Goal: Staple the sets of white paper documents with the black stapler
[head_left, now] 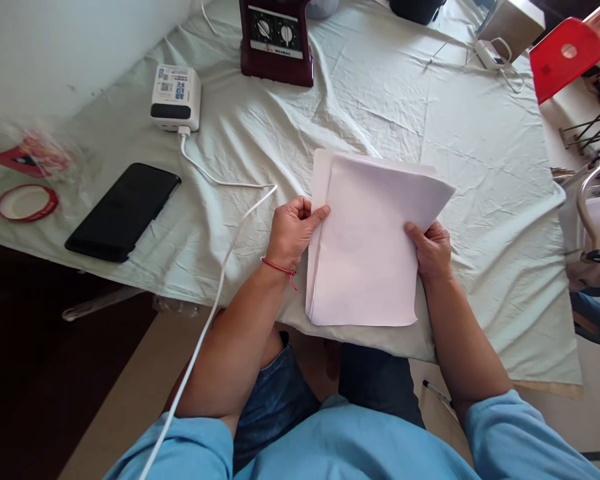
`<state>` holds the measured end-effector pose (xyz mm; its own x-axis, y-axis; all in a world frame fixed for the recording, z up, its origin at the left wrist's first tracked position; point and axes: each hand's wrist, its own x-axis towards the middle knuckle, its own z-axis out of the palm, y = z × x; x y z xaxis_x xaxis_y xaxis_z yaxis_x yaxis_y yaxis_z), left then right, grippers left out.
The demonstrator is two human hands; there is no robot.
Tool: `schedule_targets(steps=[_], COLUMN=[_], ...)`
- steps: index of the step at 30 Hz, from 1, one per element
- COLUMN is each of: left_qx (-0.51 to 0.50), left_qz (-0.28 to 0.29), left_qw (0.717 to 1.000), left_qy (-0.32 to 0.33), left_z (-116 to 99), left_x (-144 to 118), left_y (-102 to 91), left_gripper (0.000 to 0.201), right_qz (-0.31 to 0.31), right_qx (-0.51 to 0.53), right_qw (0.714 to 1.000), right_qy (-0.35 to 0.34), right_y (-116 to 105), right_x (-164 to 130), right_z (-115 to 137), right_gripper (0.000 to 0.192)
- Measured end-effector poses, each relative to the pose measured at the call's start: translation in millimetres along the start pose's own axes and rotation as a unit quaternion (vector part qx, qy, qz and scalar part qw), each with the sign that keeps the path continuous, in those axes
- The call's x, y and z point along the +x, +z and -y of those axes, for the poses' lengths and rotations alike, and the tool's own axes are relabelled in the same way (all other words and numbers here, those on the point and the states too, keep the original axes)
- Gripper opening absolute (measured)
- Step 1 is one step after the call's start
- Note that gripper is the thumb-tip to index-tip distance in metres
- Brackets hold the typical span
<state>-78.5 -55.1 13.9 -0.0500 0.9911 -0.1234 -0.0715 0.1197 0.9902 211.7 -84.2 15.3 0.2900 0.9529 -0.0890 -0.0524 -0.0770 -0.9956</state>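
A stack of white paper sheets point(370, 247) lies near the front edge of the cloth-covered table, its upper right corner lifted. My left hand point(297, 227) grips the left edge, thumb on top and fingers curled at the side. On the right edge, my right hand point(433, 247) pinches the sheets with its thumb above; the other fingers are partly hidden behind the paper. The sheets are slightly out of line, with the lower ones showing at the left and top. No marks can be made out on the top sheet.
A black phone point(124, 212) lies to the left. Behind it stands a white charger block point(176, 97) with a white cable point(225, 257) running toward me. Also on the table are a red tape roll point(53, 203), a dark red appliance with knobs point(277, 43) and a cardboard box point(510, 27).
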Motion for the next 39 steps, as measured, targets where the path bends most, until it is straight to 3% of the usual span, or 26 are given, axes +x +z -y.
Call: schedule_targets(steps=[4,9,15,19,23,29,39], left_qx=[-0.077,-0.083,-0.032,-0.043,-0.064,-0.033,-0.009], left_qz=[-0.065,-0.102,-0.069,-0.044,-0.022,-0.029,-0.034], left_qw=[0.995,0.991,0.996,0.997,0.996,0.997,0.999], left_qy=[0.001,0.032,0.049,0.041,0.054,0.069,0.016], left_z=[-1.7,-0.3,-3.3,-7.6,-8.9,-5.7,-4.9], left_x=[1.5,1.3,-1.7,-6.2,-8.6,-8.1,-5.1], left_y=[4.8,5.9,4.7,4.9,4.9,3.7,2.1], left_gripper=[0.014,0.032,0.011,0.015,0.031,0.019,0.013], right_qz=[-0.015,-0.003,-0.01,-0.016,-0.024,-0.035,-0.023], right_qx=[0.01,-0.012,-0.051,-0.064,-0.067,-0.071,-0.091], right_qw=[1.0,1.0,0.998,0.997,0.996,0.996,0.994], right_qy=[-0.024,-0.02,-0.032,-0.04,-0.048,-0.052,-0.058], right_y=[-2.3,-2.9,-4.3,-5.4,-4.9,-3.9,-7.0], right_x=[5.9,6.8,8.9,10.7,11.5,12.3,11.4], right_z=[-5.8,-6.7,-6.4,-7.0,-7.3,-6.9,-6.4], right_gripper=[0.051,0.054,0.06,0.064,0.064,0.065,0.059])
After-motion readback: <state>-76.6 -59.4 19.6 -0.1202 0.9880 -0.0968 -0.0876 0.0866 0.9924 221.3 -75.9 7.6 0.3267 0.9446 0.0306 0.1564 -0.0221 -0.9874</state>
